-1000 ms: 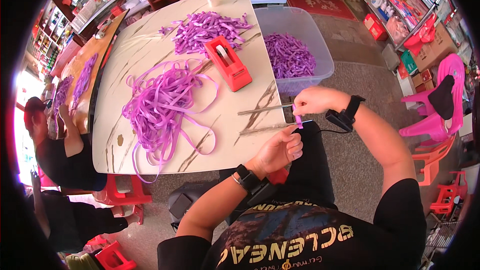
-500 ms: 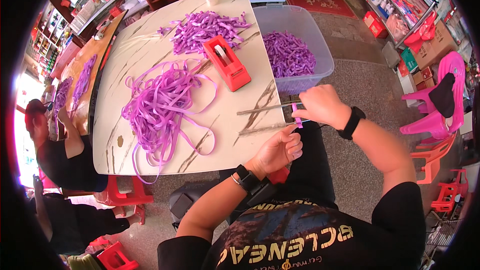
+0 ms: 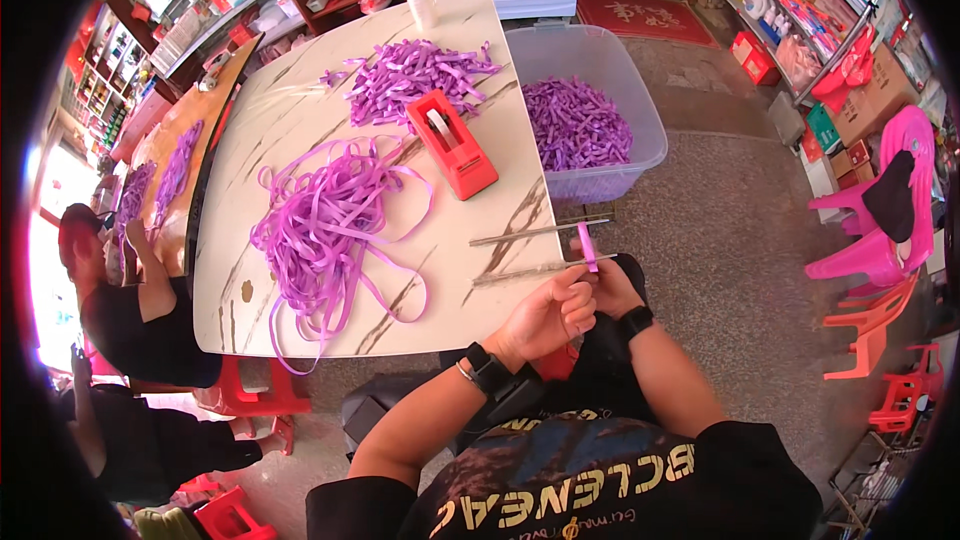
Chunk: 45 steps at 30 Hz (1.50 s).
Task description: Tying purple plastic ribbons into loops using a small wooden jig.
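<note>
Two thin rods (image 3: pixel 525 234) stick out past the right edge of the marbled table. Across their outer ends runs a short purple ribbon (image 3: pixel 587 246). My left hand (image 3: pixel 548 318) is closed at the ribbon's lower end, fingers curled and fingertips against it. Just beyond it, my right hand (image 3: pixel 618 292) is below the lower rod, close to the same end; its fingertips are mostly hidden behind my left hand. On the table lie a loose tangle of long purple ribbon (image 3: pixel 325 230) and a red tape dispenser (image 3: pixel 465 165).
Short purple ribbon pieces (image 3: pixel 410 75) are heaped behind the dispenser. A clear plastic bin (image 3: pixel 645 130) with more pieces stands beside the table's right edge. At the left, a person (image 3: pixel 135 300) works at a wooden table (image 3: pixel 210 105). Pink chairs (image 3: pixel 865 250) stand at the right.
My right hand has moved from above the rods down beneath them, beside my left hand. The ribbon now spans both rods more visibly. My left hand has shifted slightly.
</note>
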Each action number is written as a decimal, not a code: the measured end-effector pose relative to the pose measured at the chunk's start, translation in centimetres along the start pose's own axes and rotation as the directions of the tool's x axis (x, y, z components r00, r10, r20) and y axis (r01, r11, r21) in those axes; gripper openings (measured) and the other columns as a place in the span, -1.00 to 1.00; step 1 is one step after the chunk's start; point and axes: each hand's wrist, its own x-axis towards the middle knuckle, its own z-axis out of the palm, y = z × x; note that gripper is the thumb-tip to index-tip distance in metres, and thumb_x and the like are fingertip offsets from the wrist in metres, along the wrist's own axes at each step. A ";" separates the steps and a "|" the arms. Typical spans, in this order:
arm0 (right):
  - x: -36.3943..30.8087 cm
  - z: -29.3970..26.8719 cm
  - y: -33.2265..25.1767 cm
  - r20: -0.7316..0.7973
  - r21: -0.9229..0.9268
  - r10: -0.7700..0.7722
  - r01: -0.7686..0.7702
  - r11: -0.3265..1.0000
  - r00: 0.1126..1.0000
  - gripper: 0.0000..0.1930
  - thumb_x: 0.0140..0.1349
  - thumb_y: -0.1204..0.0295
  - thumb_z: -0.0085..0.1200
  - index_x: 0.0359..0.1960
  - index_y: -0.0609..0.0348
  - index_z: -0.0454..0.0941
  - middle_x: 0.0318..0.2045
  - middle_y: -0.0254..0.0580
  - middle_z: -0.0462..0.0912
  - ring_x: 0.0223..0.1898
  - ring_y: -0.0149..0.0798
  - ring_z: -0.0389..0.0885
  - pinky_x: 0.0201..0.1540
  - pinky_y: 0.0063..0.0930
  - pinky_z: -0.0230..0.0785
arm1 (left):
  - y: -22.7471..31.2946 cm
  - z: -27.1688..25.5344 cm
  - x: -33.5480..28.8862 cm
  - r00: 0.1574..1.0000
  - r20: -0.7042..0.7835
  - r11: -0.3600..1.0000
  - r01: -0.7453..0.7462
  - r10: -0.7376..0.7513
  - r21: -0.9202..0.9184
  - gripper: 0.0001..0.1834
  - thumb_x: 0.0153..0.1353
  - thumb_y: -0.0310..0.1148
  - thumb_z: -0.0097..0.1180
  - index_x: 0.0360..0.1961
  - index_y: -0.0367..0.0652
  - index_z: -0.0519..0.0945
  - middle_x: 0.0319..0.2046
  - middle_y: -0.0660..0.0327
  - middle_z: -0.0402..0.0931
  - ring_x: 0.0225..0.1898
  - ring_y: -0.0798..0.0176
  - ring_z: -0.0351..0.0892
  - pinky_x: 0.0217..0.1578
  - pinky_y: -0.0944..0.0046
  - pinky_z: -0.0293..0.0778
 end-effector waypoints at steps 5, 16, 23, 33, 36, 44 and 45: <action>4.6 -2.8 0.6 0.582 0.170 -0.025 -0.092 0.981 0.813 -0.72 0.22 0.35 -0.12 -0.03 0.03 0.36 -0.54 -0.41 0.42 -0.55 -0.56 0.35 -0.49 -0.69 0.22 | -0.1 0.3 0.3 1.000 0.016 1.000 0.002 -0.002 0.000 -0.88 0.10 -0.45 -0.17 -0.29 -0.08 0.26 -0.65 0.38 0.04 -0.58 0.42 0.09 -0.49 0.44 0.11; 4.4 -2.7 2.1 0.389 0.084 -0.048 0.017 0.996 0.920 -0.84 0.20 0.29 -0.08 -0.26 0.04 0.35 -0.38 -0.30 0.48 -0.42 -0.47 0.45 -0.37 -0.61 0.32 | -0.2 0.1 0.2 1.000 0.008 1.000 0.006 -0.007 0.026 -0.83 0.09 -0.44 -0.15 -0.25 -0.07 0.26 -0.65 0.39 0.04 -0.59 0.44 0.08 -0.48 0.45 0.10; 1.7 -0.6 0.1 0.250 0.036 0.026 -0.036 0.999 0.968 -0.89 0.16 0.33 -0.03 -0.37 0.05 0.38 -0.61 -0.44 0.40 -0.61 -0.50 0.36 -0.54 -0.69 0.22 | -0.1 0.5 0.1 0.999 -0.033 0.999 0.002 -0.001 0.042 -0.84 0.08 -0.47 -0.18 -0.27 -0.07 0.26 -0.65 0.39 0.04 -0.58 0.44 0.09 -0.49 0.44 0.10; -1.4 3.1 -5.6 -0.110 -0.346 0.139 -0.169 0.923 0.984 -0.87 0.11 0.36 0.00 -0.55 0.08 0.45 -0.69 -0.55 0.33 -0.71 -0.67 0.16 -0.70 -0.81 -0.07 | -0.1 0.1 0.1 1.000 0.002 0.999 0.003 -0.003 0.050 -0.75 0.08 -0.46 -0.17 -0.16 -0.09 0.28 -0.65 0.38 0.04 -0.57 0.43 0.10 -0.46 0.44 0.13; -2.0 3.8 -6.4 -0.153 -0.468 0.143 -0.199 0.861 0.978 -0.88 0.12 0.35 -0.01 -0.48 0.10 0.49 -0.68 -0.59 0.30 -0.68 -0.69 0.12 -0.71 -0.86 -0.12 | -0.2 -0.3 0.1 0.999 0.038 1.000 -0.007 0.006 0.020 -0.73 0.09 -0.46 -0.17 -0.13 -0.08 0.28 -0.65 0.38 0.05 -0.56 0.43 0.11 -0.45 0.44 0.13; -2.5 5.7 -8.6 -0.307 -0.591 0.140 -0.304 0.748 0.941 -0.64 0.18 0.18 -0.14 -0.25 0.24 0.52 -0.68 -0.59 0.24 -0.70 -0.67 0.02 -0.75 -0.85 -0.18 | -0.2 -0.2 0.1 0.999 0.035 0.999 0.006 -0.007 0.038 -0.70 0.09 -0.47 -0.17 -0.10 -0.07 0.26 -0.65 0.39 0.04 -0.57 0.43 0.10 -0.45 0.44 0.13; -2.7 6.2 -8.7 -0.308 -0.590 0.139 -0.304 0.748 0.941 -0.64 0.18 0.18 -0.14 -0.25 0.24 0.52 -0.68 -0.59 0.24 -0.70 -0.67 0.02 -0.75 -0.85 -0.18 | -0.2 -0.1 0.1 0.999 0.036 0.999 0.008 -0.009 0.037 -0.70 0.09 -0.47 -0.17 -0.10 -0.07 0.26 -0.65 0.39 0.04 -0.57 0.43 0.10 -0.45 0.44 0.13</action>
